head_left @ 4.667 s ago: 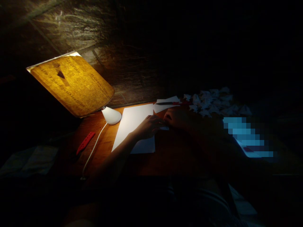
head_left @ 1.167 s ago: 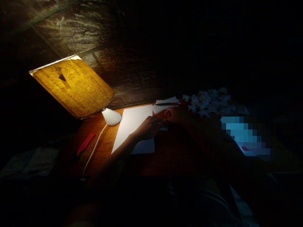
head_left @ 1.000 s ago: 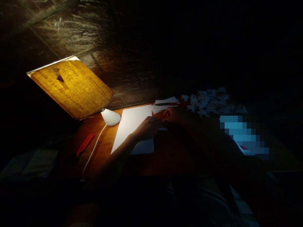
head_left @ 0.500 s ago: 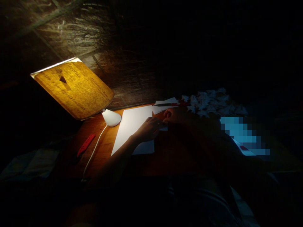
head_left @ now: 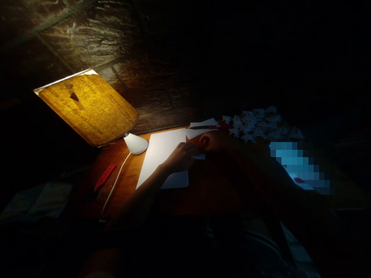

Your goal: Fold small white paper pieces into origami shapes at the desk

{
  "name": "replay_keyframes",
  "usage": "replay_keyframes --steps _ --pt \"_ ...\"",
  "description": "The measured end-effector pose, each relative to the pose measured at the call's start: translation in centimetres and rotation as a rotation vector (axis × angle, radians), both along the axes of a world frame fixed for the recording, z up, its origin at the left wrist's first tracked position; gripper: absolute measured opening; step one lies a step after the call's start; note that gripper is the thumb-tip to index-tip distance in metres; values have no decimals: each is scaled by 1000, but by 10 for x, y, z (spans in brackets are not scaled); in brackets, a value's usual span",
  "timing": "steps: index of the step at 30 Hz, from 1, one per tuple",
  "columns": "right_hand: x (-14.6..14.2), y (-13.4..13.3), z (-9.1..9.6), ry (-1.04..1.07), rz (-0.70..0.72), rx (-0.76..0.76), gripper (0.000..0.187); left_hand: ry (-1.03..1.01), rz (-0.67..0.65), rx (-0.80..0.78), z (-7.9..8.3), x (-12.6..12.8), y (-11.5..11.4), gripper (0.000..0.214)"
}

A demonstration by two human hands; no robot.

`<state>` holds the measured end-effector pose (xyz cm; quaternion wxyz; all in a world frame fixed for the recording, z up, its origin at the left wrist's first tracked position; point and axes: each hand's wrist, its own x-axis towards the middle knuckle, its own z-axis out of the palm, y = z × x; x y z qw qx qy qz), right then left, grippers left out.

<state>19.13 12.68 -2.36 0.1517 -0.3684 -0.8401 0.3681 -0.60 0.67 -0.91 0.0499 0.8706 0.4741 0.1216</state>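
Note:
My left hand (head_left: 181, 157) reaches in over a large white sheet of paper (head_left: 162, 154), fingers pointing right and closed near a small piece of white paper (head_left: 199, 157). Facing it from the right, my right hand (head_left: 211, 141) has curled fingers, and its fingertips meet those of the left over that small piece. Shadow hides most of the grip and most of what lies between the fingers. Just behind the hands are smaller cut sheets (head_left: 198, 133), with a long dark tool with a red handle (head_left: 207, 127) across them.
A lit lamp (head_left: 89, 110) with a printed shade stands at left, its white cord (head_left: 116, 183) crossing the wooden table (head_left: 121, 162). Near the cord lies a red-handled tool (head_left: 106, 177). Folded paper pieces (head_left: 249, 125) are heaped at back right, beyond a glowing, pixelated screen (head_left: 298, 164).
My left hand has turned slightly and its fingers have shifted toward the right hand. The right hand has moved a little. Everything on the table stays in place.

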Motion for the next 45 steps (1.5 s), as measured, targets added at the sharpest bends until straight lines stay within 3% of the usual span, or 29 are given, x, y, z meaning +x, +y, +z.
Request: replay_keyframes --steps 10,24,33,41,45 --pt "0 4 -9 72 35 -53 44 -37 12 -27 5 1 0 41" --pt "5 -6 7 79 77 -48 47 4 -27 37 -1 -7 0 32" --pt "4 0 0 86 86 -40 42 -54 -11 -27 5 -8 -3 49" --pt "4 0 -4 101 63 -44 40 -143 -7 45 -17 -16 11 26" --pt "3 2 -5 103 60 -47 42 -145 32 76 -21 -13 14 18"
